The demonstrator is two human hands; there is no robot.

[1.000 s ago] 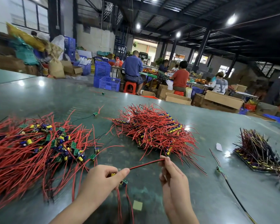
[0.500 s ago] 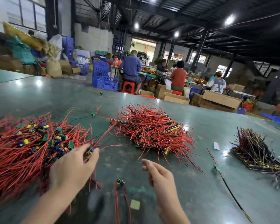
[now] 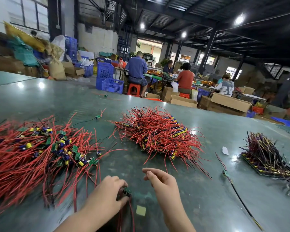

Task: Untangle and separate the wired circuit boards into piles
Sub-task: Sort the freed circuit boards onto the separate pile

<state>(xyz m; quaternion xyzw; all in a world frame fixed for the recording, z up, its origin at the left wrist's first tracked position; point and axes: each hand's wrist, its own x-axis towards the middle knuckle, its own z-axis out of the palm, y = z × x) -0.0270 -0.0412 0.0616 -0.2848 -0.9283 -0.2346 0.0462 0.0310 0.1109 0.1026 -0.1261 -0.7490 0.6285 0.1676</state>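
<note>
Withdrawn from the tangled pile, the left hand is now clamped on a small board (red-wired); beside that grip, the right hand is held loosely apart over the counter.

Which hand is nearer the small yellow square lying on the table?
Left. The left hand grips a small board just up-left of the yellow square; the right hand hovers farther above it, empty.
</note>
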